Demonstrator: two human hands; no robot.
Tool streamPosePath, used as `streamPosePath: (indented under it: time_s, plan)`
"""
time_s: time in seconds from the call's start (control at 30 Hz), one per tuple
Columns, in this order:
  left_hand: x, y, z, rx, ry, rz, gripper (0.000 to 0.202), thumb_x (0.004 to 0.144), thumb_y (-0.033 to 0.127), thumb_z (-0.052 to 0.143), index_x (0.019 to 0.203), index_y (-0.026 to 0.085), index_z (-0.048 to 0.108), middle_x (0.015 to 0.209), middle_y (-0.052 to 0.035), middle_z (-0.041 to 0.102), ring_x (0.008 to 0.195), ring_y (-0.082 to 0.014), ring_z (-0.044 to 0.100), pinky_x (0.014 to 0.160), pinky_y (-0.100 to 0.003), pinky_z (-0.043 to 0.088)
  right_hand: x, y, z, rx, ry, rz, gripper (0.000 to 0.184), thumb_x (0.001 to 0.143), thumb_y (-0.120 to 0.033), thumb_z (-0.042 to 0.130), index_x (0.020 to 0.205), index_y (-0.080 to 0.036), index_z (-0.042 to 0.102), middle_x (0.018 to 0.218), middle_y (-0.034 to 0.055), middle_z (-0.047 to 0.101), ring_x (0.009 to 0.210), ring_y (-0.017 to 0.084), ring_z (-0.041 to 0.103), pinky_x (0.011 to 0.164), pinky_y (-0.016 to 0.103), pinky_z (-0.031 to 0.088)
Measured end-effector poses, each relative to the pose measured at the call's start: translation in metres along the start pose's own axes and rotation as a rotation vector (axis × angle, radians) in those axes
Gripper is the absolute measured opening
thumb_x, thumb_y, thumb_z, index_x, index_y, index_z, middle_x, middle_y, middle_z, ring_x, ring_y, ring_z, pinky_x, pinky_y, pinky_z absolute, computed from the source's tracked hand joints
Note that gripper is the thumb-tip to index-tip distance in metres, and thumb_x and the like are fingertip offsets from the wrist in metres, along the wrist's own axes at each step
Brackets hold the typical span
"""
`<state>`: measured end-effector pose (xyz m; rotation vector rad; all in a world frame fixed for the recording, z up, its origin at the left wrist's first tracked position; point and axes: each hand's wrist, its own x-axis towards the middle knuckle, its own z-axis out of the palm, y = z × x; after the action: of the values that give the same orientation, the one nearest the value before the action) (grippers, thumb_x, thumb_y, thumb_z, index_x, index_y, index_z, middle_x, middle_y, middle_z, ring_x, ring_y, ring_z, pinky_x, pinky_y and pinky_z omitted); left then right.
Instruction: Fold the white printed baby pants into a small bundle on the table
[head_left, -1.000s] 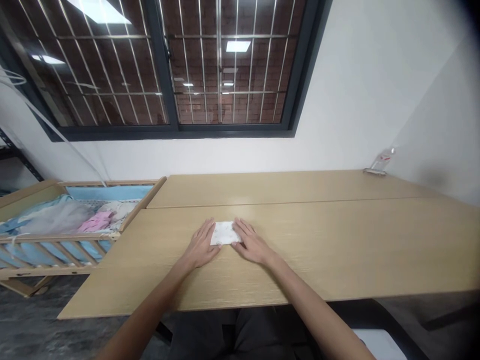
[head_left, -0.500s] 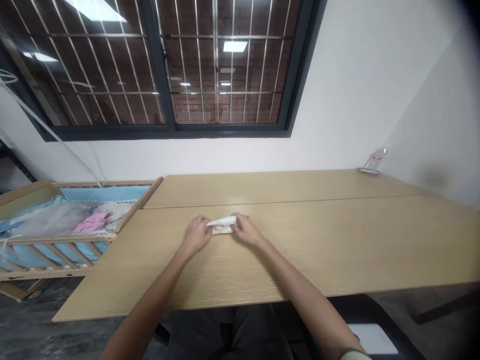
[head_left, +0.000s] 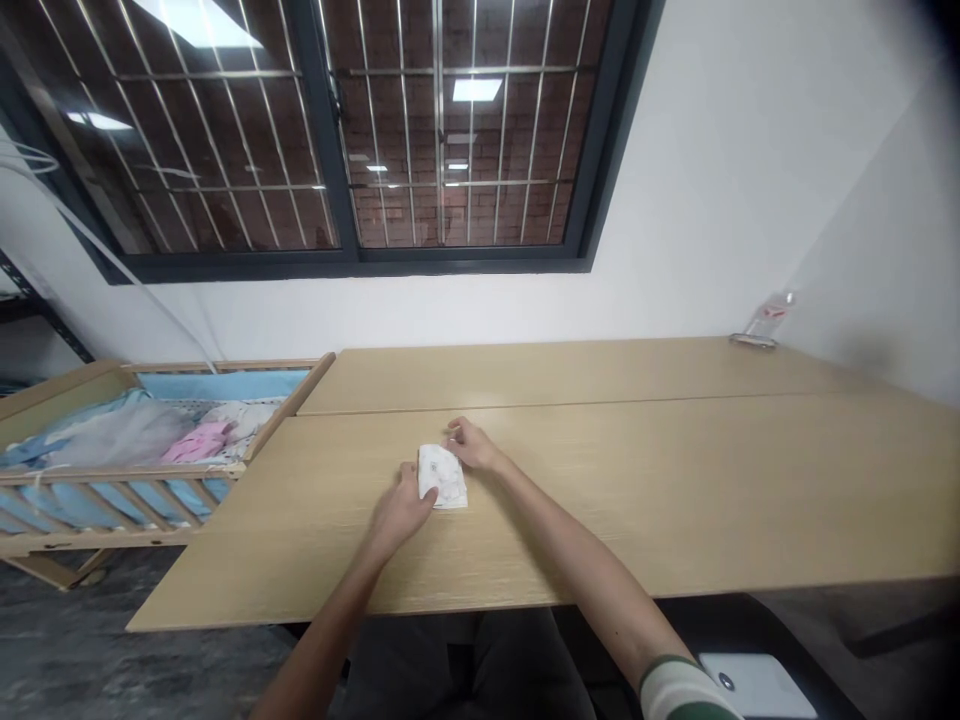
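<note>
A small white folded cloth (head_left: 443,479) with faint print lies mid-frame on the table (head_left: 675,480), the left hand (head_left: 400,507) pinching its left edge, the half-curled right hand (head_left: 472,446) touching its upper corner, grip unclear.

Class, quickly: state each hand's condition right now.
Left hand: closed on the small white printed folded cloth, near edge.
Right hand: fingers pinch its far corner.

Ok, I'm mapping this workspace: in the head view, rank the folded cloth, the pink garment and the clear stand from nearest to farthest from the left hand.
1. Folded cloth: at the left hand's fingers.
2. Pink garment: in the crib, off to the left.
3. Clear stand: far right, at the back.
</note>
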<state>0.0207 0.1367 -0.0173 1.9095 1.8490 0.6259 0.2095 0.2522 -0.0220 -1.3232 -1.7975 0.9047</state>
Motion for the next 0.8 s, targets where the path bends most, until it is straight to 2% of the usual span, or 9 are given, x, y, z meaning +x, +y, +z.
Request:
streamPosePath:
  time_s: [0.13, 0.23, 0.3, 0.37, 0.43, 0.47, 0.53, 0.63, 0.8]
  plan:
    - [-0.01, 0.009, -0.008, 0.144, 0.001, -0.061, 0.041, 0.096, 0.042, 0.052, 0.125, 0.014, 0.051, 0.108, -0.0191, 0.072, 0.104, -0.0345, 0.07, 0.088, -0.041, 0.047, -0.001, 0.008, 0.007, 0.022, 0.0, -0.033, 0.025, 0.088, -0.028, 0.067, 0.11, -0.019, 0.058, 0.089, 0.003, 0.068, 0.079, 0.016, 0.065, 0.07, 0.028, 0.053]
    - [-0.028, 0.022, -0.014, 0.27, 0.089, -0.064, 0.045, 0.099, 0.047, 0.042, 0.119, 0.009, 0.057, 0.11, -0.0256, 0.069, 0.11, -0.0411, 0.065, 0.094, -0.051, 0.045, -0.012, -0.002, 0.0, -0.019, 0.063, -0.133, 0.033, 0.096, -0.036, 0.058, 0.122, -0.016, 0.059, 0.113, 0.0124, 0.07, 0.1, 0.022, 0.067, 0.088, 0.037, 0.054]
    - [-0.042, 0.031, -0.009, 0.335, 0.155, 0.019, 0.052, 0.1, 0.049, 0.037, 0.12, 0.007, 0.059, 0.115, -0.0267, 0.066, 0.113, -0.0419, 0.061, 0.095, -0.052, 0.044, -0.025, -0.018, -0.005, -0.1, 0.051, -0.272, 0.04, 0.1, -0.042, 0.052, 0.132, -0.018, 0.058, 0.132, 0.0152, 0.064, 0.122, 0.025, 0.061, 0.105, 0.044, 0.047]
    - [-0.056, 0.037, 0.004, 0.341, 0.194, 0.131, 0.058, 0.099, 0.05, 0.039, 0.132, 0.005, 0.057, 0.129, -0.0279, 0.061, 0.122, -0.0425, 0.056, 0.099, -0.053, 0.043, -0.04, -0.038, -0.007, -0.182, -0.063, -0.418, 0.045, 0.104, -0.046, 0.044, 0.14, -0.021, 0.056, 0.146, 0.013, 0.056, 0.139, 0.026, 0.049, 0.118, 0.047, 0.034]
    - [-0.066, 0.039, 0.023, 0.297, 0.203, 0.2, 0.064, 0.097, 0.049, 0.044, 0.144, 0.005, 0.049, 0.145, -0.0282, 0.052, 0.135, -0.0444, 0.046, 0.106, -0.055, 0.039, -0.057, -0.057, -0.005, -0.232, -0.237, -0.523, 0.048, 0.106, -0.045, 0.04, 0.147, -0.024, 0.052, 0.154, 0.0089, 0.05, 0.146, 0.024, 0.04, 0.123, 0.047, 0.025]
    - [-0.07, 0.039, 0.033, 0.28, 0.2, 0.212, 0.066, 0.096, 0.048, 0.045, 0.146, 0.006, 0.048, 0.149, -0.0275, 0.049, 0.139, -0.0453, 0.042, 0.109, -0.056, 0.037, -0.065, -0.064, -0.003, -0.242, -0.328, -0.559, 0.048, 0.106, -0.045, 0.039, 0.149, -0.026, 0.05, 0.157, 0.0067, 0.047, 0.148, 0.024, 0.037, 0.124, 0.047, 0.024]
    - [-0.074, 0.037, 0.049, 0.268, 0.174, 0.202, 0.063, 0.097, 0.048, 0.045, 0.145, 0.008, 0.053, 0.146, -0.0264, 0.053, 0.139, -0.0462, 0.042, 0.111, -0.059, 0.034, -0.079, -0.071, 0.003, -0.238, -0.48, -0.59, 0.049, 0.105, -0.044, 0.043, 0.152, -0.029, 0.047, 0.159, 0.0027, 0.043, 0.15, 0.022, 0.035, 0.125, 0.045, 0.022]
    - [-0.076, 0.034, 0.06, 0.289, 0.16, 0.19, 0.059, 0.097, 0.047, 0.045, 0.139, 0.008, 0.06, 0.136, -0.0268, 0.061, 0.133, -0.0453, 0.048, 0.113, -0.06, 0.031, -0.089, -0.063, 0.01, -0.224, -0.613, -0.557, 0.049, 0.104, -0.043, 0.047, 0.151, -0.03, 0.048, 0.159, 0.0003, 0.043, 0.15, 0.02, 0.035, 0.126, 0.04, 0.023]
    - [-0.073, 0.032, 0.058, 0.324, 0.225, 0.202, 0.066, 0.099, 0.05, 0.042, 0.141, 0.002, 0.056, 0.146, -0.0299, 0.051, 0.142, -0.0453, 0.038, 0.113, -0.059, 0.033, -0.07, -0.029, 0.009, -0.269, -0.578, -0.515, 0.048, 0.105, -0.048, 0.044, 0.151, -0.033, 0.049, 0.159, 0.0, 0.042, 0.151, 0.021, 0.033, 0.127, 0.041, 0.02]
